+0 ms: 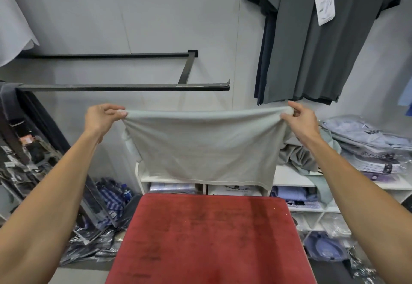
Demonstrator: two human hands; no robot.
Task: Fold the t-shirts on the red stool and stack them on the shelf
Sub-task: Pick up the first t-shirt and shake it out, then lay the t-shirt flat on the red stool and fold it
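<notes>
Step in hand, by my reading: lay the doubled t-shirt [205, 147] on the red stool [209, 239]; keep the top edge taut and level, lower hem first so it lands flat. Left hand [101, 117] and right hand [299, 119] each pinch a top corner. Shirt hangs in the air above the stool, before the white shelf [289, 177]; pale grey-green, soft knit, hem straight

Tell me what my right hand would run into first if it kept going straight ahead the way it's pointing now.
Probably the grey polo shirts hanging on the wall: the right hand, pinching the pale grey t-shirt, points forward and slightly up toward their hems. Depth is unclear, so the wall itself may come first.
</notes>
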